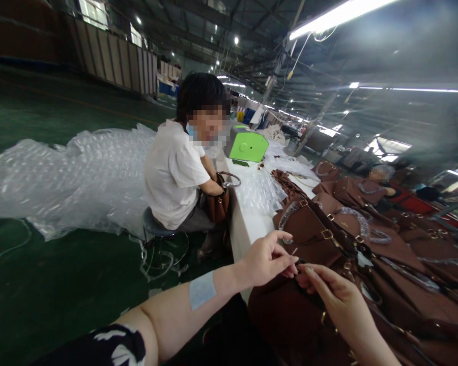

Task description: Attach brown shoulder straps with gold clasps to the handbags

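My left hand (269,258) reaches in from the lower left, thumb and fingertips pinched together and the index finger stretched forward. My right hand (334,290) meets it from the right, also pinching. Between the fingertips is something small and dark, too small to name, with a thin pale sliver sticking up beside it. Directly beneath both hands lies a dark brown handbag (278,317). Just beyond them rests another brown handbag (309,231), with gold-coloured buckles and a handle wrapped in clear plastic.
Many brown handbags (408,284) are heaped along the right. A seated co-worker (175,173) in a white shirt holds a brown bag at the white table (248,223). A green-and-grey machine (248,145) stands on it. Clear bubble wrap (72,183) covers floor at left.
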